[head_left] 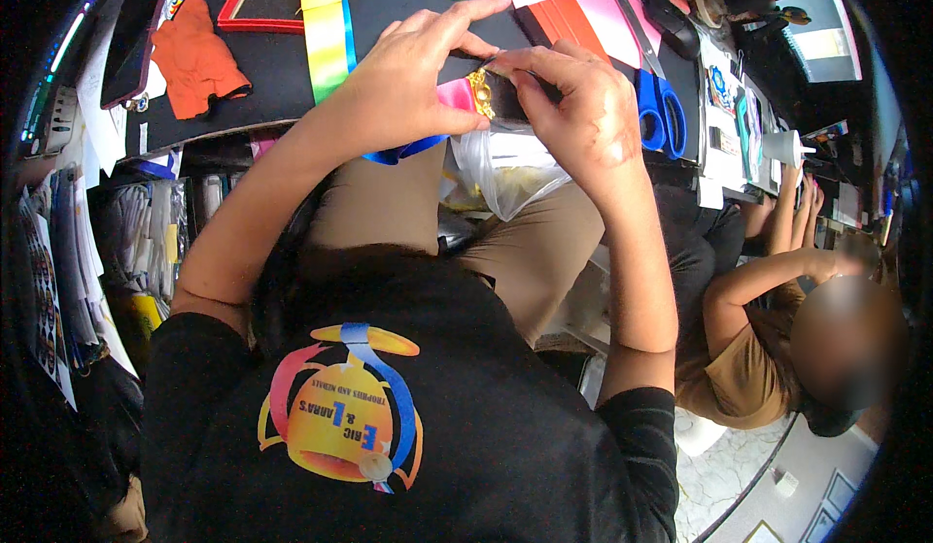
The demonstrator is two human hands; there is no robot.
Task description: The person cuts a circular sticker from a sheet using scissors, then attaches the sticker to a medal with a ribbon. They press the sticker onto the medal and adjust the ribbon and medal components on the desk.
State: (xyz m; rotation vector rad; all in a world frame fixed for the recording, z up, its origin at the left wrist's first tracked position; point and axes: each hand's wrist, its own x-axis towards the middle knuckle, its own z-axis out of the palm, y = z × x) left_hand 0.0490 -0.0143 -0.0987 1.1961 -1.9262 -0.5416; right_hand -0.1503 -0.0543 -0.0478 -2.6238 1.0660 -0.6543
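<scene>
Black T-shirt (505, 426), short sleeves ending above the elbows. Round cartoon print (342, 402) on the chest: orange-yellow centre, blue ribbon band, pink and yellow curved shapes around it. Tan trousers (525, 252) over the knees. Forearms bare; left hand (408, 77) and right hand (573, 106) ungloved.

Both forearms are bare and come up from the lower part of the view, bent at the elbows, and they meet in front of the chest. The left hand (408, 77) is turned palm down, with the index finger stretched forward and the thumb tucked under it in a pinching grip. The right hand (573, 106) is just beside it, fingers curled and fingertips pinched together, the wrist bent inward.
</scene>
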